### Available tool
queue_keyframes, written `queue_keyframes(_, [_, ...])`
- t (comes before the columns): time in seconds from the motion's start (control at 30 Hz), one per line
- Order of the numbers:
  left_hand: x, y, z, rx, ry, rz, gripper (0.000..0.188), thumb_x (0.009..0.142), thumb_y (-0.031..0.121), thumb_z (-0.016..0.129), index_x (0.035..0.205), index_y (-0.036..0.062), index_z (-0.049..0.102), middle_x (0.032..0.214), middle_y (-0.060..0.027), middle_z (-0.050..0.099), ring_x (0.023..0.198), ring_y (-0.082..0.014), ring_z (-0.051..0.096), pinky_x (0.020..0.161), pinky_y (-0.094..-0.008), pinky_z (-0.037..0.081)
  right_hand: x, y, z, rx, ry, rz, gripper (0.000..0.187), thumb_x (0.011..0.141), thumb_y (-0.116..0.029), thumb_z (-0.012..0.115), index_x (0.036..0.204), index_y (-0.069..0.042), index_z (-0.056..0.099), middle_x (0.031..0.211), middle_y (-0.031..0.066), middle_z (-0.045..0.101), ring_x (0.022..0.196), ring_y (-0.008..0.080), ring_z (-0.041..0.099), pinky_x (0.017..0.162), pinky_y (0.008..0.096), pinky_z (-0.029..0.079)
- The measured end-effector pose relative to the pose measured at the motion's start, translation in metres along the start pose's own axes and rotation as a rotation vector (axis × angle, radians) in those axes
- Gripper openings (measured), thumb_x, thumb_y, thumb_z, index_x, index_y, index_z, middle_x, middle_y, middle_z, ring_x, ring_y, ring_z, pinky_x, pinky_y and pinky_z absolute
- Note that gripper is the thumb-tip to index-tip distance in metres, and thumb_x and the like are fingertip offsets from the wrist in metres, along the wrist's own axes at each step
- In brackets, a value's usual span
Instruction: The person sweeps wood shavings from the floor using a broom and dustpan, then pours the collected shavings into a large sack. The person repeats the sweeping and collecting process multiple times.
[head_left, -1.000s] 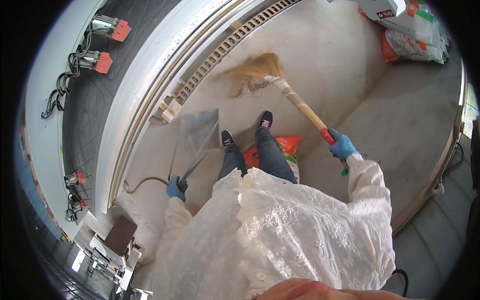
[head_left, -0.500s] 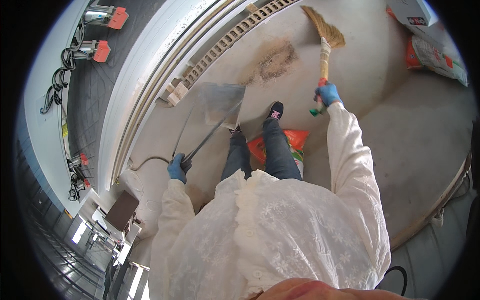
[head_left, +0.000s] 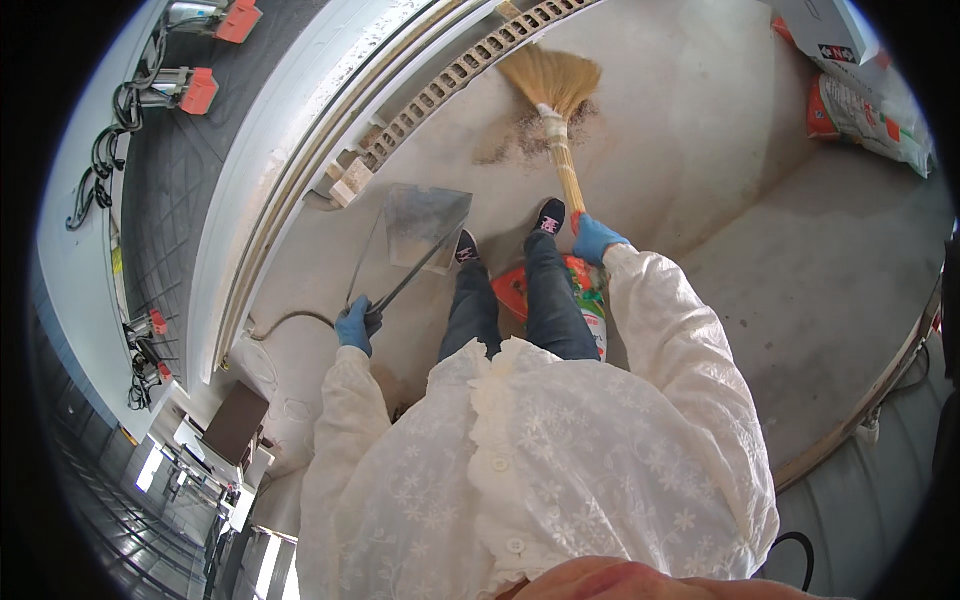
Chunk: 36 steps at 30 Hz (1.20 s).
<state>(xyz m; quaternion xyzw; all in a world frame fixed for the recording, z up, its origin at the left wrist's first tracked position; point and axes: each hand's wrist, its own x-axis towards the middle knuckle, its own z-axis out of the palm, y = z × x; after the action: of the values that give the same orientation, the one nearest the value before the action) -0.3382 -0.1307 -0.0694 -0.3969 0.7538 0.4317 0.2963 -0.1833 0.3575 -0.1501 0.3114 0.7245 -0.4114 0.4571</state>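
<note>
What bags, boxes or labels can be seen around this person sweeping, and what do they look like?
Printed sack: lying at the upper right, long, white with red and green patches.
Cardboard box: above that sack at the top edge, pale, with a small dark label.
Orange bag: on the floor behind the person's feet, orange-red with green and white print.
</note>
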Motion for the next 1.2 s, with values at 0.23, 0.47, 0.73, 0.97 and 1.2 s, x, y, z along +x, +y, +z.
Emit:
queue_keyframes(0.23, [0.021,-0.002,-0.025,-0.036,-0.035,0.009,0.030,0.082,0.028,0.073,0.097,0.0052,0.062,0.079,-0.0075,0.068,0.063,-0.0186,0.067,0.058,-0.0330,0.056,-0.055,0.046,0.012,-0.302,0.092,-0.038,0.044,0.085,-0.028,0.058,0.119,0.000,0.052,0.104,0.0249,0.067,0.098,0.0412,0.065,0.081,0.0474,0.053])
queue_keyframes(0.47, [0.040,-0.005,-0.013,0.032,-0.100,0.042,0.033,0.081,0.030,0.074,0.099,0.0039,0.062,0.081,-0.0082,0.068,0.065,-0.0183,0.067,0.060,-0.0326,0.056,-0.164,0.052,0.001,-0.188,0.198,0.139,0.070,0.076,-0.020,0.061,0.142,-0.012,0.041,0.109,0.0231,0.066,0.103,0.0391,0.063,0.088,0.0480,0.050])
queue_keyframes(0.73, [0.084,0.000,0.017,0.278,-0.041,0.273,0.035,0.080,0.033,0.074,0.089,-0.0005,0.066,0.079,-0.0094,0.067,0.065,-0.0156,0.064,0.058,-0.0308,0.053,-0.196,0.087,0.011,0.353,0.358,0.354,0.078,0.070,-0.006,0.059,0.146,-0.010,0.040,0.100,0.0249,0.067,0.078,0.0314,0.070,0.070,0.0419,0.056])
queue_keyframes(0.97, [0.077,0.026,0.044,0.502,-0.154,0.389,0.045,0.079,0.037,0.075,0.088,-0.0058,0.066,0.078,-0.0109,0.068,0.066,-0.0172,0.065,0.059,-0.0323,0.052,-0.060,0.137,-0.005,0.920,0.474,0.122,0.048,0.073,0.007,0.060,0.120,-0.002,0.053,0.072,0.0102,0.059,0.054,0.0208,0.060,0.048,0.0340,0.050])
queue_keyframes(1.2, [0.092,0.059,0.096,0.705,-0.195,0.561,0.044,0.079,0.040,0.073,0.079,-0.0040,0.068,0.070,-0.0127,0.069,0.061,-0.0210,0.066,0.062,-0.0354,0.052,0.020,0.072,0.064,0.781,0.268,0.172,0.048,0.067,-0.005,0.076,0.109,0.005,0.054,0.087,0.0165,0.066,0.069,0.0264,0.066,0.063,0.0392,0.055])
